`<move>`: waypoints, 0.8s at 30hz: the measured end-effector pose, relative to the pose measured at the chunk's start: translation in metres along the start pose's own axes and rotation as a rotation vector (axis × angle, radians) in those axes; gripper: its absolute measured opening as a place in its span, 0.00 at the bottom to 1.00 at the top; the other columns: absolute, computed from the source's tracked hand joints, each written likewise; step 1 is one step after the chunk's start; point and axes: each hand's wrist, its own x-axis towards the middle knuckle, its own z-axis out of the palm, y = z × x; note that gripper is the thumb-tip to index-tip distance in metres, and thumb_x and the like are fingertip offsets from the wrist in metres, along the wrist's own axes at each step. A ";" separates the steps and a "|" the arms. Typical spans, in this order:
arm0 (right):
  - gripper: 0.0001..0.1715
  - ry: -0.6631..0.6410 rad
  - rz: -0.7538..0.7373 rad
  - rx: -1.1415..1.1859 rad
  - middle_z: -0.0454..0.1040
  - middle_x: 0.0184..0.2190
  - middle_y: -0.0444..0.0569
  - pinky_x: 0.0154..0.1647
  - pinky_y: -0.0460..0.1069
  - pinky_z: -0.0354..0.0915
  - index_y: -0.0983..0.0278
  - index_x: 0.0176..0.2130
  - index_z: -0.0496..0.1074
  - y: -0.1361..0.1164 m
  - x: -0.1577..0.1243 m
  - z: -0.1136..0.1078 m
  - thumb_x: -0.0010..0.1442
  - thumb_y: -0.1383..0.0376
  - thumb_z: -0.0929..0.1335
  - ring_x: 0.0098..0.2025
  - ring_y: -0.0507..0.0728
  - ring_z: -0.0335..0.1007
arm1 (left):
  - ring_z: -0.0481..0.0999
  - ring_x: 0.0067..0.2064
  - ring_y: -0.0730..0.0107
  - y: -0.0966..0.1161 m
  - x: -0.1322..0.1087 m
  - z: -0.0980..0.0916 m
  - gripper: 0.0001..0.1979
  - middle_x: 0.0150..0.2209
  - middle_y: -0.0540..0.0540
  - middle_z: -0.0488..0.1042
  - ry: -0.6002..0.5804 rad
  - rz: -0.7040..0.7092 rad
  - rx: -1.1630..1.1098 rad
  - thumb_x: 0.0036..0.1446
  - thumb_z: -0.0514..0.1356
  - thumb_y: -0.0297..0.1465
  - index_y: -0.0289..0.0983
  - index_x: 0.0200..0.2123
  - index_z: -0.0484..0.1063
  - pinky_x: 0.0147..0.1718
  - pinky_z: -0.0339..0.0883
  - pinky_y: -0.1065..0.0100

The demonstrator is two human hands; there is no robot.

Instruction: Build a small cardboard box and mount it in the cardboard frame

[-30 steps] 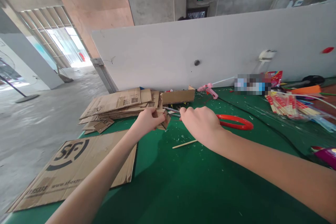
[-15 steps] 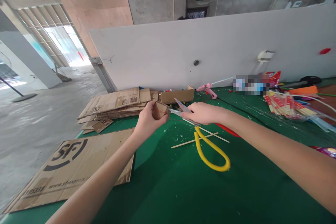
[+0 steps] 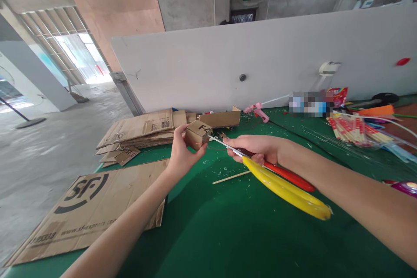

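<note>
My left hand (image 3: 183,151) grips a small cardboard box (image 3: 196,134) with black lettering on top, holding it above the table. Scissors (image 3: 280,184) with one yellow and one red handle are in my right hand (image 3: 252,147), which holds them near the blades rather than by the handles. The blade tips touch or nearly touch the right side of the small box; the exact contact is too small to tell. A thin wire seems to run from the box toward my right hand. Below the scissors a thin wooden stick (image 3: 230,177) lies on the green table (image 3: 208,234).
Flattened cardboard (image 3: 97,208) covers the table's left side, with a cardboard stack (image 3: 143,132) behind it. A pink glue gun (image 3: 259,112) lies at the back, its cable running right. Packaged sticks (image 3: 350,130) sit at the right. A white partition (image 3: 202,65) stands behind the table.
The small box has turned, so its lettered face now shows. My right hand has rolled and lowered the scissors; the handles swung right and the blades now appear edge-on.
</note>
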 end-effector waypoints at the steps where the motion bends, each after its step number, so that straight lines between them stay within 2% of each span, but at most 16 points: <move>1: 0.28 0.039 0.005 -0.041 0.50 0.13 0.34 0.12 0.41 0.39 0.62 0.27 0.58 -0.001 0.000 0.002 0.64 0.43 0.57 0.12 0.44 0.35 | 0.74 0.40 0.67 -0.001 0.000 0.000 0.35 0.45 0.41 0.70 0.008 0.014 0.030 0.47 0.65 0.37 0.39 0.55 0.52 0.35 0.70 0.67; 3: 0.29 0.173 -0.001 -0.208 0.52 0.13 0.35 0.13 0.43 0.42 0.62 0.25 0.58 -0.002 0.000 0.005 0.63 0.43 0.56 0.12 0.44 0.40 | 0.74 0.40 0.66 -0.001 0.000 -0.001 0.35 0.46 0.40 0.70 0.005 0.041 0.107 0.47 0.65 0.37 0.39 0.55 0.53 0.37 0.70 0.65; 6: 0.30 0.442 -0.073 -0.579 0.65 0.19 0.45 0.17 0.45 0.50 0.64 0.26 0.63 -0.001 0.000 0.011 0.63 0.44 0.56 0.16 0.48 0.56 | 0.74 0.40 0.64 0.003 0.003 -0.004 0.34 0.48 0.39 0.71 -0.039 0.036 0.218 0.48 0.65 0.39 0.37 0.56 0.57 0.39 0.70 0.63; 9: 0.30 0.714 -0.080 -0.932 0.73 0.29 0.55 0.20 0.48 0.54 0.65 0.32 0.69 0.002 0.000 0.018 0.64 0.46 0.55 0.25 0.58 0.70 | 0.74 0.40 0.62 0.010 0.007 -0.007 0.35 0.43 0.40 0.74 -0.100 -0.019 0.284 0.49 0.64 0.42 0.35 0.58 0.59 0.38 0.70 0.64; 11: 0.28 0.821 -0.063 -1.117 0.74 0.29 0.56 0.21 0.49 0.55 0.66 0.37 0.70 0.005 0.001 0.023 0.66 0.48 0.55 0.27 0.62 0.73 | 0.75 0.37 0.63 0.015 0.009 -0.009 0.35 0.38 0.43 0.75 -0.146 -0.048 0.297 0.49 0.64 0.42 0.35 0.57 0.60 0.36 0.69 0.65; 13: 0.25 0.871 -0.065 -1.258 0.74 0.26 0.57 0.21 0.49 0.55 0.68 0.38 0.70 0.006 0.001 0.028 0.67 0.52 0.56 0.28 0.65 0.75 | 0.75 0.33 0.65 0.020 0.011 -0.009 0.31 0.33 0.46 0.75 -0.201 -0.075 0.292 0.48 0.64 0.43 0.36 0.54 0.63 0.32 0.67 0.67; 16: 0.21 0.893 -0.063 -1.407 0.74 0.23 0.57 0.20 0.49 0.54 0.70 0.39 0.69 0.006 0.000 0.035 0.67 0.57 0.58 0.27 0.66 0.76 | 0.74 0.29 0.67 0.029 0.013 -0.011 0.20 0.29 0.49 0.74 -0.271 -0.117 0.288 0.49 0.62 0.44 0.38 0.41 0.68 0.27 0.64 0.69; 19: 0.13 0.865 -0.060 -1.513 0.74 0.24 0.56 0.18 0.49 0.52 0.72 0.40 0.68 0.004 0.000 0.041 0.66 0.68 0.58 0.26 0.64 0.76 | 0.72 0.27 0.69 0.035 0.016 -0.013 0.14 0.25 0.50 0.73 -0.324 -0.174 0.314 0.48 0.62 0.43 0.39 0.28 0.66 0.24 0.61 0.70; 21: 0.11 0.850 -0.068 -1.576 0.74 0.26 0.56 0.18 0.48 0.50 0.72 0.40 0.68 0.003 -0.001 0.043 0.63 0.75 0.58 0.27 0.62 0.76 | 0.72 0.26 0.69 0.036 0.019 -0.017 0.14 0.24 0.50 0.72 -0.378 -0.250 0.287 0.46 0.62 0.42 0.38 0.25 0.64 0.22 0.61 0.71; 24: 0.15 0.839 -0.103 -1.640 0.74 0.28 0.55 0.18 0.48 0.48 0.71 0.42 0.69 0.003 0.000 0.045 0.60 0.79 0.58 0.29 0.60 0.77 | 0.76 0.30 0.65 0.034 0.025 -0.025 0.14 0.27 0.47 0.73 -0.515 -0.441 0.083 0.45 0.63 0.42 0.37 0.26 0.67 0.20 0.66 0.71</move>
